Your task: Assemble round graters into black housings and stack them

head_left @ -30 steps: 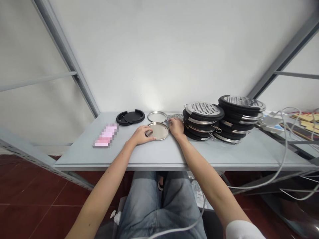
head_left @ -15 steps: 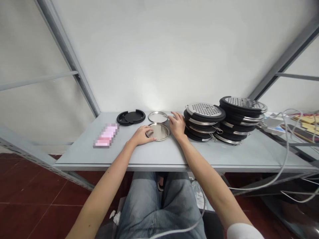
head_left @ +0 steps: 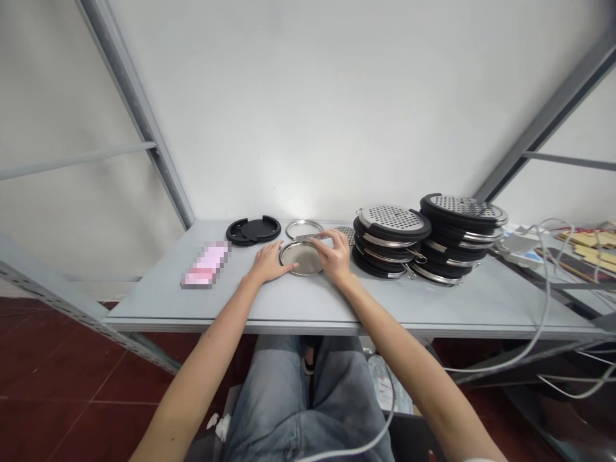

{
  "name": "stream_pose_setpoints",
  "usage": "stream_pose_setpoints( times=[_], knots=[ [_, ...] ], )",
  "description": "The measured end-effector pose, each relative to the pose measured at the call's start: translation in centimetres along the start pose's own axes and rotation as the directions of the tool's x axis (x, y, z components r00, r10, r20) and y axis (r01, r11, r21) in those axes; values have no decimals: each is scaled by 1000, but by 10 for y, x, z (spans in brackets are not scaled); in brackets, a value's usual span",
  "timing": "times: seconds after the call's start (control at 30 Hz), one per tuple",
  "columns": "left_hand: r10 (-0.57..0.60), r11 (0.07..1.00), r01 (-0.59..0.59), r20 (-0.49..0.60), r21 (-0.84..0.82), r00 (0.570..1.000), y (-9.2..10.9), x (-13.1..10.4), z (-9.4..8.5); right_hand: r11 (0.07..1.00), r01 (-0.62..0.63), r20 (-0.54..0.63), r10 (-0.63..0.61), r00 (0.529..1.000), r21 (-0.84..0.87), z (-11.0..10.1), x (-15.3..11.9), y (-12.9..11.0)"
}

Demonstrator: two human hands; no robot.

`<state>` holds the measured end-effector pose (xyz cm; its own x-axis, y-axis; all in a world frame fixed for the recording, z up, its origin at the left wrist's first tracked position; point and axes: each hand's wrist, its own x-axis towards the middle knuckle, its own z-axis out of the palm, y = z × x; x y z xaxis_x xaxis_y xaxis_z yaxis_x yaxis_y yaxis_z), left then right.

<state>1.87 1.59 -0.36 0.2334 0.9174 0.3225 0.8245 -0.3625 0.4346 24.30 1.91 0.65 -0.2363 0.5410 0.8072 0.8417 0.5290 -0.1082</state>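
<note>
A shallow round metal dish with a raised shiny rim lies on the table in front of me. My left hand grips its left side, thumb on the near rim and fingers around the edge. Over the dish's right rim, my right hand pinches a thin greyish metal piece, which sticks out leftward above the far rim. Its exact kind is too small to make out. Behind the dish lies a shiny metal ring. A perforated metal disc shows partly behind my right hand.
Two stacks of black round holders with perforated metal tops, a nearer one and a farther one, stand at right. Black round parts lie at back left, near a blurred pink item. A white cable hangs over the right edge.
My right hand has moved left and toward me, over the dish's right rim, with the thin metal piece. The perforated disc behind it has come into view. The left hand has shifted slightly left.
</note>
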Motion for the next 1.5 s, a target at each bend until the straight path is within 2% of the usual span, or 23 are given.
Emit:
stream_pose_setpoints(
  times=[0.23,0.53,0.63,0.77,0.9,1.03,1.13,1.2,1.3,1.37,1.5],
  knots=[
    [30,999,-30,12,-35,999,-2,1,0,984,110,-95,-98,991,136,-8,-17,-6],
    [120,990,-124,-62,-66,991,-8,1,5,979,-6,-146,36,989,202,-9,-15,-5],
    [141,979,-158,-136,-126,981,-5,1,3,969,-49,-126,81,989,243,-9,-15,-5],
    [196,949,-253,-278,-186,940,3,0,-3,950,-101,-108,138,985,295,-9,-13,-5],
    [224,942,-291,-332,-166,916,8,0,-4,927,-80,-107,128,986,367,-11,-11,-7],
    [280,932,-348,-406,-103,870,7,1,-2,901,-82,-92,133,987,427,-14,-10,-12],
    [308,928,-371,-506,-26,806,6,2,-2,877,-107,-113,180,977,469,-15,-9,-10],
    [351,917,-395,-565,47,747,7,2,-4,859,-186,-106,266,958,478,-14,-8,-6],
    [434,889,-428,-601,165,671,13,1,-8,814,-379,-25,433,901,440,-8,-8,4],
    [475,873,-433,-596,225,647,17,-1,-11,771,-464,51,494,868,436,-3,-8,10],
    [495,866,-413,-602,282,627,22,-3,-14,679,-545,157,546,823,492,4,-8,18]
  ],
)
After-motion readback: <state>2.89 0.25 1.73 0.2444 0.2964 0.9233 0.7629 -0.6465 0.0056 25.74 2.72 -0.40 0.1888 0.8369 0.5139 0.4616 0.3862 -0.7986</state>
